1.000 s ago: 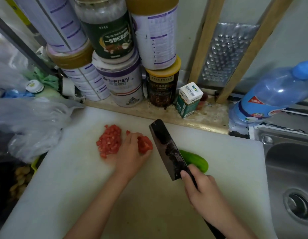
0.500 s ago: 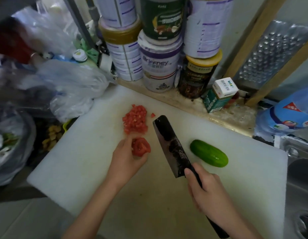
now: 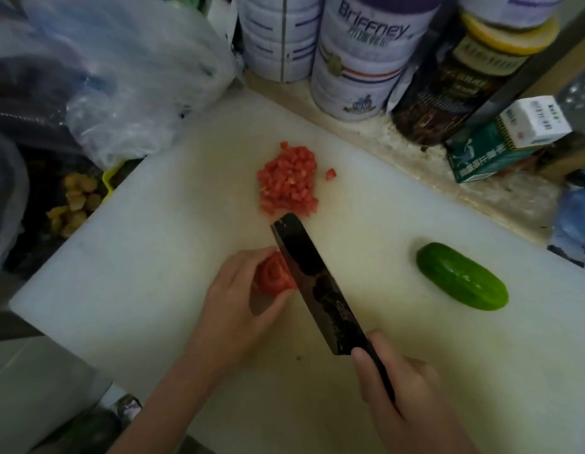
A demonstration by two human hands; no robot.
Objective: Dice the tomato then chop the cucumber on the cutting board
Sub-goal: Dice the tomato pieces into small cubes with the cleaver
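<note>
Knife [image 3: 317, 290] has closed onto the last tomato chunk [image 3: 272, 277] my left hand [image 3: 235, 312] pinches, right hand [image 3: 412, 398] wrapped round its handle, so dicing's nearly done, cucumber [image 3: 461, 276] untouched.

The cutting board [image 3: 147, 263] lies bare along its left side, from the plastic bag [image 3: 137, 80] at the far left corner down to the near edge. The left hand [image 3: 238, 306] gripping the tomato piece [image 3: 273, 276] and the knife [image 3: 314, 283] in the right hand [image 3: 406, 388] block the middle. Open board runs between knife and cucumber [image 3: 461, 276]. The diced tomato pile [image 3: 288, 181] sits just beyond the knife tip. Tall tins [image 3: 360, 60] and a carton [image 3: 501, 142] wall off the far edge.
</note>
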